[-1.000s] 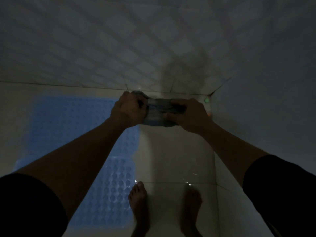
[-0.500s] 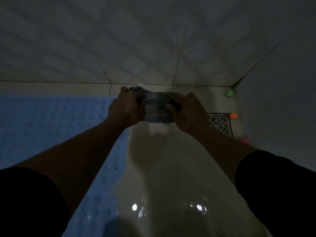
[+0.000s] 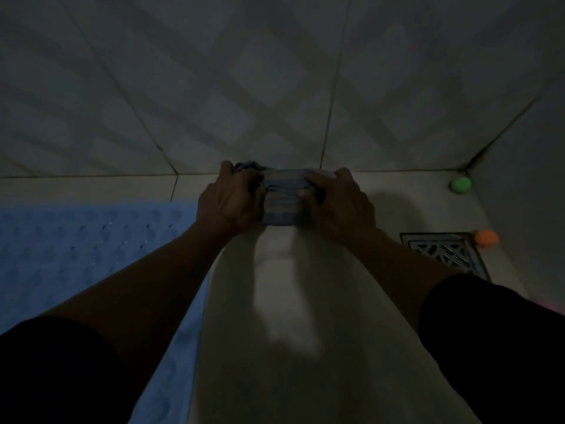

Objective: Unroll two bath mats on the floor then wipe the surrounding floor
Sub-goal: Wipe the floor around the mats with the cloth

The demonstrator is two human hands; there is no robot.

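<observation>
A bunched grey-blue cloth [image 3: 282, 197] is held between both hands, low over the pale floor tiles near the base of the far wall. My left hand [image 3: 229, 200] grips its left end and my right hand [image 3: 339, 203] grips its right end, fingers curled into the fabric. A blue bath mat [image 3: 82, 255] with a bumpy surface lies flat on the floor to the left, partly hidden under my left forearm. Only one mat is in view. The room is dim.
A metal floor drain grate [image 3: 446, 252] sits at the right. A small green object [image 3: 460, 185] lies in the far right corner, and a small orange one [image 3: 486, 238] beside the drain. Tiled walls close the far and right sides.
The view has dropped closer to the floor and my feet have left the frame. Both hands keep the same hold on the cloth, now nearer the wall base.
</observation>
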